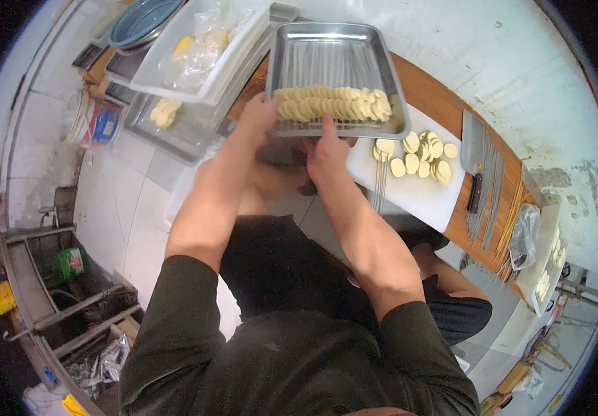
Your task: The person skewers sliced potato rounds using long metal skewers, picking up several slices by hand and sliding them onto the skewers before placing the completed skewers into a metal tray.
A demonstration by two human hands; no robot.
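A rectangular metal tray (327,59) is held up in front of me, over the near end of the wooden table. Rows of pale yellow round slices (333,104), overlapping closely, lie across its near half. My left hand (261,116) is closed around the tray's left rim by its near corner. At the middle of the near rim, my right hand (328,149) grips the tray with the thumb over the edge; its other fingers are hidden underneath. Right of the tray, a white cutting board (420,204) carries loose round slices (420,154), some with thin metal skewers.
A cleaver (473,142) and a spread of metal skewers (496,180) lie on the wooden table (444,93). Farther right are a clear plastic bag (525,236) and a white bin (543,274). At left, white tubs (205,87) stand beside another metal tray (188,139).
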